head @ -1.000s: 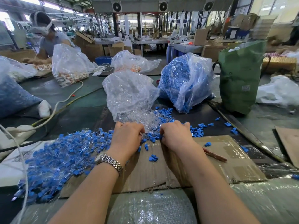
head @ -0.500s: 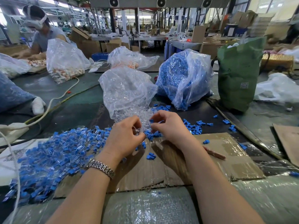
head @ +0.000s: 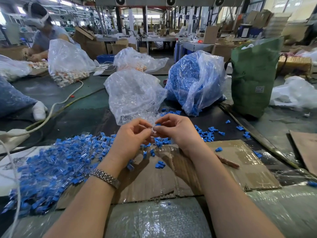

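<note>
Raised from the scattered parts a second ago, the left hand (head: 132, 137) and right hand (head: 177, 132) now meet, both pinching a small clear connector (head: 153, 126) directly above the loose blue boots (head: 160, 143); fitting one together looks underway.

Pinched between the fingertips of the left grip (head: 130, 140) and the right grip (head: 180, 131) is a small clear piece (head: 153, 127). It is too small and see-through to show its shape. Both grips hide part of the loose blue caps (head: 159, 143) lying behind them, and both forearms run off the bottom of the picture.

At the worktop's left edge a blue-filled bag (head: 12, 98) is cut off, as is the brown board (head: 305, 152) at the right edge. What fills the clear bag (head: 133, 95) is lost in crinkled film. The label (head: 259, 89) on the green bag (head: 252, 66) is too small to read.
</note>
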Demonstrator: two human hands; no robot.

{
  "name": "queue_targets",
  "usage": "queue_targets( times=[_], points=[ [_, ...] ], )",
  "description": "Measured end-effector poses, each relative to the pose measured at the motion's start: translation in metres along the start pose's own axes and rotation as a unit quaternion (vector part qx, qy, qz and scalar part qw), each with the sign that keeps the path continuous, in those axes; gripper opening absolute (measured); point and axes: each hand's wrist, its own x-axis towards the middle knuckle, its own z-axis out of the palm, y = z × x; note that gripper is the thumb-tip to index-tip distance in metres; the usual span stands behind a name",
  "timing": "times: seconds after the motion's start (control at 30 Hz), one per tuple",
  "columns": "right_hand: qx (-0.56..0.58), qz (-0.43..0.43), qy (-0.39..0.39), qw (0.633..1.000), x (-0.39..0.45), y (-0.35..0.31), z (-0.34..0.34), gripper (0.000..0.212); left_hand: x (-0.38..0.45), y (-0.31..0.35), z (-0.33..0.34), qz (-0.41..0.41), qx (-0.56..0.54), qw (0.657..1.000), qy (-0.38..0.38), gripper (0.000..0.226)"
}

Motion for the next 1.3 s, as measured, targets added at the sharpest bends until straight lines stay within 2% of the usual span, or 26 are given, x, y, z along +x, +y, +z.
queue_targets(
  times=[0.1, 0.17, 0.33, 0.47, 0.6, 0.87, 1.1, 1.3],
  points=[
    [0.059, -0.008, 0.008, 0.998, 0.001, 0.0, -0.002, 0.017, 0.001, 0.0, -0.003, -0.051, -0.12, 0.991, 0.012, 0.006],
    [0.078, -0.007, 0.002, 0.997, 0.001, 0.0, -0.003, 0.018, 0.002, 0.0, -0.005, -0.063, -0.15, 0.986, 0.014, 0.005],
    [0.062, -0.027, -0.006, 0.998, -0.001, 0.0, -0.003, 0.018, 0.003, 0.002, -0.009, -0.095, -0.314, 0.945, -0.001, 0.01],
    [0.02, -0.069, -0.005, 0.997, -0.003, -0.004, -0.001, 0.018, 0.002, 0.004, -0.011, -0.121, -0.367, 0.922, -0.016, 0.022],
    [0.019, -0.101, -0.013, 0.995, -0.005, -0.007, 0.002, 0.018, 0.001, 0.004, -0.013, -0.151, -0.387, 0.909, -0.037, 0.028],
    [-0.023, -0.147, -0.02, 0.989, -0.006, -0.007, 0.003, 0.016, -0.002, 0.008, -0.011, -0.15, -0.362, 0.918, -0.062, 0.032],
    [-0.087, -0.136, -0.024, 0.987, -0.006, -0.008, -0.003, 0.007, -0.003, 0.009, -0.014, -0.138, -0.327, 0.93, -0.088, 0.035],
    [-0.149, -0.127, -0.078, 0.978, -0.009, -0.011, -0.004, 0.005, -0.004, 0.008, -0.015, -0.146, -0.286, 0.944, -0.079, 0.034]
  ],
)
